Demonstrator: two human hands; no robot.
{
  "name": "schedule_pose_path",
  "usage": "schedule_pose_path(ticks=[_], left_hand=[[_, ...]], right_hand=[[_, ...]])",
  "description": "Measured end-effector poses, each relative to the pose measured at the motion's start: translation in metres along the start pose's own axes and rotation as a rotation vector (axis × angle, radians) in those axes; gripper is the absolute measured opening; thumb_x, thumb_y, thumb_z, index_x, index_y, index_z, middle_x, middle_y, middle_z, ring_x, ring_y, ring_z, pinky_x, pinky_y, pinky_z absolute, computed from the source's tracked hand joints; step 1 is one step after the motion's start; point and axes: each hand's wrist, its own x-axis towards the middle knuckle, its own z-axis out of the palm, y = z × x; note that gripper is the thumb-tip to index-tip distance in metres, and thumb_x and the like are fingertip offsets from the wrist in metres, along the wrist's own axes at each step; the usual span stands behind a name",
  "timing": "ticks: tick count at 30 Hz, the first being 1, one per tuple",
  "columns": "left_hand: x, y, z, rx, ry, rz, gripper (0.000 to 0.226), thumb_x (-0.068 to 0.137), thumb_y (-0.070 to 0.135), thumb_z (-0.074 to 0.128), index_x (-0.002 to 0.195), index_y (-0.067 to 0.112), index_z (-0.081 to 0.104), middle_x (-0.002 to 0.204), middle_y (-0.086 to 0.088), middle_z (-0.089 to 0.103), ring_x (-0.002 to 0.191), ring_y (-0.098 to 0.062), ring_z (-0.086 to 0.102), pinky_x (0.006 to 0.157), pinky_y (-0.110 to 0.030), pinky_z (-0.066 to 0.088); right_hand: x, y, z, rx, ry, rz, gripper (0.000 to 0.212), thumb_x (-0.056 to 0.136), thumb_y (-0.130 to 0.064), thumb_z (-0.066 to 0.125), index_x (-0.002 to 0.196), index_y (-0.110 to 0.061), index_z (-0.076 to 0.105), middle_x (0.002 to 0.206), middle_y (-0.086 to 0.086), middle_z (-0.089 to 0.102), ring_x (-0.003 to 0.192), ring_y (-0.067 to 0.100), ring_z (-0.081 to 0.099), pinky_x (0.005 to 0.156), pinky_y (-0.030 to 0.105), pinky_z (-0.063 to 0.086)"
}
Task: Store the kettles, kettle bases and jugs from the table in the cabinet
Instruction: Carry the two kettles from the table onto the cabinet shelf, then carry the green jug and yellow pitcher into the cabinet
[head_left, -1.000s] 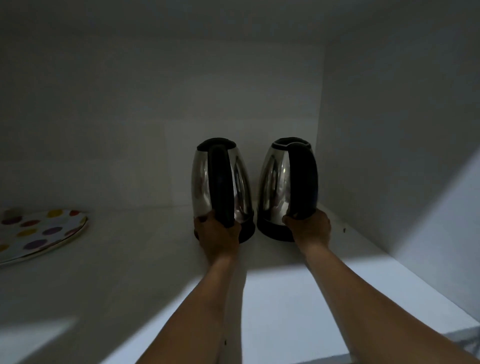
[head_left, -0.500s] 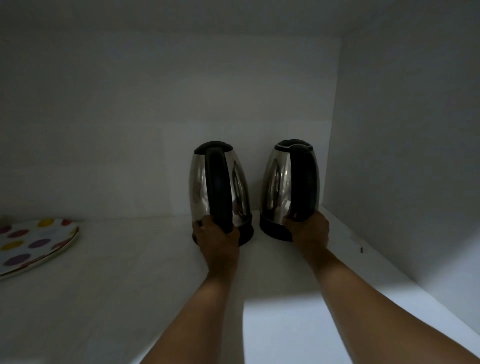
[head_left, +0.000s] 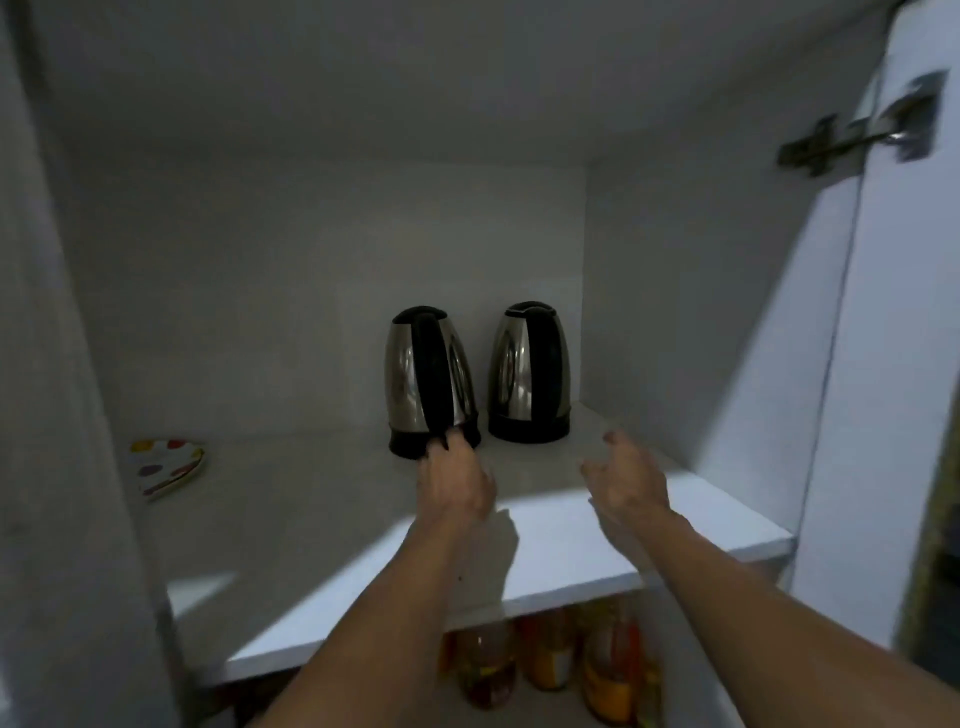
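Two steel kettles with black handles stand upright side by side at the back right of the white cabinet shelf (head_left: 571, 545). The left kettle (head_left: 408, 384) has its handle facing me; the right kettle (head_left: 511, 374) stands close to the cabinet's right wall. My left hand (head_left: 454, 483) is just in front of the left kettle, fingertips at the foot of its handle, fingers loose. My right hand (head_left: 626, 480) hovers over the shelf, apart from the right kettle, with fingers spread and nothing in it.
A spotted plate (head_left: 166, 465) lies at the shelf's back left. The cabinet door (head_left: 883, 364) stands open on the right, with a metal hinge (head_left: 857, 137) near its top. Several jars (head_left: 545, 665) sit on the shelf below.
Both hands have let go of the kettle handles and drawn back toward me. The kettles stay where they stood. The view has pulled back, so the door and the lower shelf now show.
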Motion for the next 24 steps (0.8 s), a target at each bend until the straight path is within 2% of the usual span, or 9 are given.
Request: schedule_pose_path(ticks=[4,8,11,13,16,19,22,24], left_hand=[[-0.081,0.010,-0.026,-0.018,-0.021,0.175,0.051,0.093,0.023,0.054,0.139,0.008,0.037,0.134,-0.015,0.043,0.120,-0.033,0.049,0.099,-0.043,0.045],[-0.144,0.038,-0.051,-0.095,-0.068,0.236,0.051,0.093,0.027,0.053,0.138,0.009,0.038,0.135,-0.014,0.045,0.121,-0.031,0.049,0.097,-0.043,0.046],[-0.182,0.074,-0.060,-0.154,-0.106,0.306,0.049,0.093,0.027,0.050,0.138,0.010,0.037,0.138,-0.013,0.042,0.122,-0.030,0.048,0.098,-0.043,0.045],[-0.208,0.099,-0.059,-0.174,-0.151,0.352,0.047,0.094,0.028,0.049,0.137,0.010,0.038,0.140,-0.012,0.041,0.125,-0.030,0.046,0.101,-0.044,0.043],[-0.252,0.141,-0.048,-0.212,-0.215,0.415,0.057,0.096,0.029,0.052,0.145,0.011,0.030,0.148,-0.013,0.037,0.133,-0.030,0.042,0.107,-0.042,0.038],[-0.298,0.194,-0.034,-0.287,-0.286,0.501,0.066,0.093,0.031,0.059,0.148,0.013,0.026,0.152,-0.012,0.033,0.136,-0.030,0.041,0.108,-0.040,0.039],[-0.344,0.251,-0.012,-0.381,-0.302,0.584,0.073,0.085,0.037,0.069,0.143,0.017,0.030,0.145,-0.010,0.039,0.131,-0.029,0.045,0.105,-0.042,0.045],[-0.374,0.287,0.004,-0.393,-0.319,0.664,0.088,0.080,0.043,0.073,0.147,0.015,0.023,0.150,-0.013,0.031,0.137,-0.032,0.037,0.109,-0.045,0.041]], right_hand=[[-0.090,0.015,-0.054,-0.200,0.049,-0.036,0.055,0.095,-0.040,0.053,0.144,-0.015,0.041,0.144,0.013,0.044,0.126,0.035,0.050,0.105,0.050,0.043],[-0.161,0.027,-0.122,-0.298,0.129,0.019,0.055,0.095,-0.043,0.053,0.142,-0.017,0.041,0.145,0.012,0.042,0.127,0.035,0.049,0.103,0.053,0.043],[-0.197,0.032,-0.182,-0.322,0.260,0.078,0.052,0.095,-0.041,0.053,0.140,-0.016,0.043,0.145,0.014,0.043,0.129,0.037,0.047,0.105,0.058,0.040],[-0.221,0.036,-0.220,-0.341,0.322,0.089,0.048,0.096,-0.041,0.053,0.136,-0.015,0.046,0.141,0.015,0.045,0.126,0.039,0.049,0.103,0.059,0.041],[-0.252,0.051,-0.274,-0.399,0.416,0.114,0.046,0.094,-0.042,0.053,0.132,-0.016,0.048,0.140,0.015,0.046,0.122,0.039,0.050,0.099,0.056,0.043],[-0.275,0.064,-0.331,-0.473,0.606,0.185,0.045,0.094,-0.039,0.053,0.132,-0.015,0.050,0.138,0.016,0.048,0.123,0.039,0.048,0.099,0.052,0.042],[-0.293,0.077,-0.387,-0.542,0.862,0.219,0.041,0.094,-0.039,0.052,0.127,-0.014,0.052,0.132,0.018,0.051,0.121,0.038,0.049,0.098,0.052,0.041],[-0.302,0.088,-0.423,-0.558,1.005,0.220,0.039,0.094,-0.038,0.053,0.125,-0.014,0.051,0.128,0.018,0.050,0.116,0.036,0.049,0.094,0.050,0.041]])
